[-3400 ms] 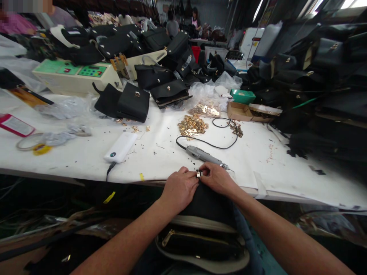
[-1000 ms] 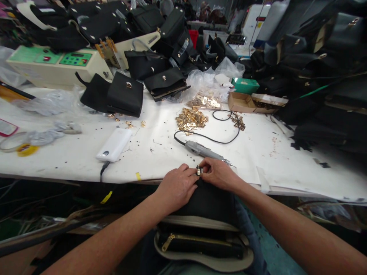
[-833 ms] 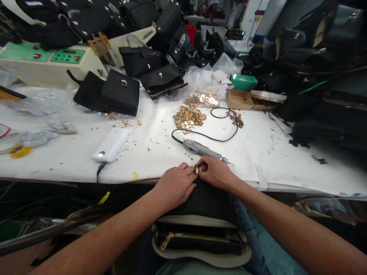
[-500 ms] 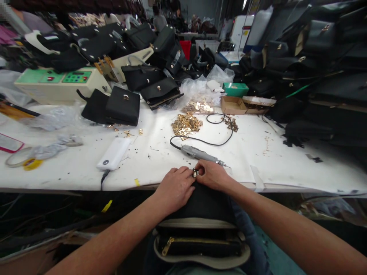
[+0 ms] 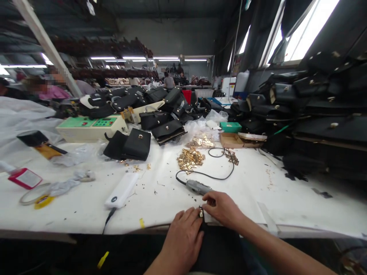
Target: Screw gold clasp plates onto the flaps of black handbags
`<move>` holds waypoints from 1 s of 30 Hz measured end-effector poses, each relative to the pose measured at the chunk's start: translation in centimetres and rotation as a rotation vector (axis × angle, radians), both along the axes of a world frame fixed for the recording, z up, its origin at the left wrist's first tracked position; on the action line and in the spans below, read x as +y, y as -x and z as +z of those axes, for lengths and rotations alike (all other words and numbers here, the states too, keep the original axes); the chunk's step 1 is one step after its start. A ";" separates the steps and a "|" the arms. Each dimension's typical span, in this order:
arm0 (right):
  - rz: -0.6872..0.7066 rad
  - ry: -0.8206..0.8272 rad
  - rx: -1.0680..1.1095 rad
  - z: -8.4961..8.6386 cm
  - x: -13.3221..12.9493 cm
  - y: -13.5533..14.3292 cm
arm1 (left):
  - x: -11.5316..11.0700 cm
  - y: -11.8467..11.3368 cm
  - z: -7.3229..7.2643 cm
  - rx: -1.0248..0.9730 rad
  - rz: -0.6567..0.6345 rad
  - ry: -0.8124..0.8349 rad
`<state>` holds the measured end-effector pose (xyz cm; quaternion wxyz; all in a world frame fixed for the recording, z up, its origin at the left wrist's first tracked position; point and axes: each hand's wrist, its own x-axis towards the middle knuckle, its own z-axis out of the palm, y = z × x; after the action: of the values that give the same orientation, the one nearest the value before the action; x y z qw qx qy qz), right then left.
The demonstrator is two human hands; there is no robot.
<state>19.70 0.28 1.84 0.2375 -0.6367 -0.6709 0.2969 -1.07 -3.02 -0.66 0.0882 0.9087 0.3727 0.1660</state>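
Observation:
A black handbag (image 5: 220, 248) lies at the table's front edge, its lower part cut off by the frame. At its far end sits a small gold clasp (image 5: 201, 213). My left hand (image 5: 182, 238) rests over the bag and grips it, fingers together beside the clasp. Just beyond the clasp, to its right, my right hand (image 5: 222, 210) is closed with thumb and forefinger curled inward. Whatever those fingertips hold is too small to make out. A grey electric screwdriver (image 5: 197, 187) lies behind the right hand, which covers its tip.
Loose gold fittings (image 5: 190, 159) are heaped beyond the screwdriver's black cord (image 5: 212, 177). A white power bank (image 5: 122, 191) lies left. Black bags (image 5: 137, 144) and a control box (image 5: 91, 130) stand farther back; more bags (image 5: 338, 126) are piled right. Several people are in the background.
The view has tilted up, showing more of the room and less of the bag. My right hand has drawn slightly away from the clasp; my left hand stays on the bag.

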 end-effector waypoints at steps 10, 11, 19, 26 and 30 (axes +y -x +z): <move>0.072 -0.070 -0.334 0.0 3.9 -1.2 | 0.7 0.1 0.0 -0.100 -0.003 0.064; 0.077 -0.068 -0.355 -0.2 4.0 -1.2 | 0.7 0.1 0.0 -0.106 -0.004 0.063; 0.122 -0.070 -0.206 -0.8 4.4 -2.5 | 0.8 0.3 -0.2 -0.094 -0.006 0.092; -0.134 0.003 0.164 1.2 6.0 -3.3 | 0.8 0.2 -0.2 -0.074 0.005 0.105; -0.210 -0.170 -0.148 0.4 7.6 -4.0 | 0.9 0.2 -0.5 -0.059 0.002 0.092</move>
<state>23.73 7.83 2.24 0.2701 -0.7011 -0.6390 0.1650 -1.23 -2.13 -1.19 0.1408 0.8980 0.3781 0.1752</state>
